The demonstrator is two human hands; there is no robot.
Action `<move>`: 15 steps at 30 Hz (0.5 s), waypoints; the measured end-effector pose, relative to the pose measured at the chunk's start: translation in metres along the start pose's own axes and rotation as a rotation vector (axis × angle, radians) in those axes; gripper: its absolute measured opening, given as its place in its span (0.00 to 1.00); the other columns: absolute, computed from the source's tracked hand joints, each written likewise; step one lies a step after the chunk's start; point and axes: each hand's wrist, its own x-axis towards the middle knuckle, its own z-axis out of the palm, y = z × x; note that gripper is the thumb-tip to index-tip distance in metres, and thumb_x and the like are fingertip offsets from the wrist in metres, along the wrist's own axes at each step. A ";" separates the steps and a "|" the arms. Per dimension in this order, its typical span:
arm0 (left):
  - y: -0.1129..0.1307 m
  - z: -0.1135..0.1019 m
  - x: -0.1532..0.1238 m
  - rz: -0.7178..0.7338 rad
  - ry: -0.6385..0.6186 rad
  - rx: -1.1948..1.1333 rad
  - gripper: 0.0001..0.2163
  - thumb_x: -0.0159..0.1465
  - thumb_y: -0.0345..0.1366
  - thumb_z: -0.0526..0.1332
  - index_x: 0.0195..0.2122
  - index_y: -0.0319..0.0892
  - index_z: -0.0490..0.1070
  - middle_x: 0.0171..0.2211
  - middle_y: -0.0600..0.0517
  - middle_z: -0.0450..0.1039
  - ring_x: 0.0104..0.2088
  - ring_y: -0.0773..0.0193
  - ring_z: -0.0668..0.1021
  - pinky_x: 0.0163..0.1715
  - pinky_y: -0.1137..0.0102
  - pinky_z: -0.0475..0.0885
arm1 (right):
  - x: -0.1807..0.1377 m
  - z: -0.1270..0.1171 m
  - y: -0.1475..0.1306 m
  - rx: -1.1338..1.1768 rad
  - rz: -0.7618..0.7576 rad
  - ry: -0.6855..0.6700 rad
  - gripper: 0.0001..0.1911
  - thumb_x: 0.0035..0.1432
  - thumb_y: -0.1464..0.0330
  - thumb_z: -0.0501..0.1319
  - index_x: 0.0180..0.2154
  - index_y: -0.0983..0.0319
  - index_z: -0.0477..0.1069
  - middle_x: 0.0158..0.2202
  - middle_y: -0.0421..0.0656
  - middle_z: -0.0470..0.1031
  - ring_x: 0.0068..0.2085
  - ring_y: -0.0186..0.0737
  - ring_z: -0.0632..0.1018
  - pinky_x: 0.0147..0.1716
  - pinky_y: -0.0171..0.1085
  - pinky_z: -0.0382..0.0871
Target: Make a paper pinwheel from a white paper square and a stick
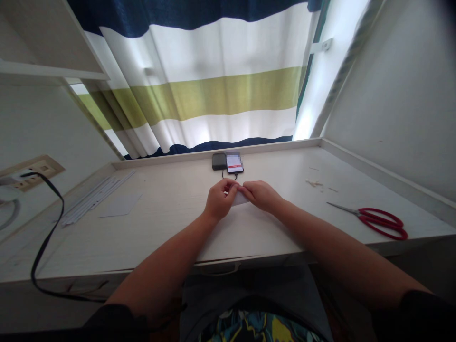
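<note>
Both hands meet over the middle of the white desk, fingers pinched together. My left hand grips the left side of a small piece of white paper. On its other side, my right hand closes thumb and fingers on the paper's upper edge. Most of that edge is hidden by the fingertips. Just beyond the hands lie a phone with a lit screen and a dark power bank, with a short black cable by them.
Red-handled scissors lie at the right, with small pale scraps behind them. At the left are a stack of paper strips and a flat paper sheet. A black cord hangs from the wall socket over the desk's left front edge.
</note>
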 end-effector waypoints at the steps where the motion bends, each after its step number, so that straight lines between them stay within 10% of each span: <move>1: -0.001 -0.001 0.001 -0.009 -0.030 -0.015 0.10 0.62 0.41 0.58 0.35 0.40 0.73 0.33 0.49 0.75 0.32 0.64 0.75 0.29 0.73 0.68 | -0.002 0.001 0.001 -0.008 -0.007 -0.001 0.23 0.67 0.59 0.46 0.23 0.61 0.64 0.23 0.43 0.71 0.25 0.36 0.66 0.27 0.35 0.52; 9: -0.001 -0.017 0.001 -0.105 -0.427 -0.089 0.13 0.56 0.43 0.64 0.34 0.38 0.77 0.27 0.51 0.76 0.27 0.64 0.75 0.26 0.72 0.67 | -0.010 0.001 0.006 -0.049 -0.030 0.004 0.21 0.67 0.59 0.47 0.24 0.61 0.64 0.24 0.42 0.70 0.25 0.36 0.65 0.27 0.35 0.51; 15: 0.002 -0.017 0.003 -0.153 -0.473 0.009 0.11 0.51 0.43 0.67 0.26 0.39 0.78 0.21 0.53 0.73 0.21 0.67 0.71 0.22 0.72 0.61 | -0.011 0.000 0.008 -0.051 -0.031 0.021 0.21 0.66 0.59 0.47 0.23 0.60 0.62 0.23 0.42 0.69 0.25 0.36 0.64 0.26 0.35 0.51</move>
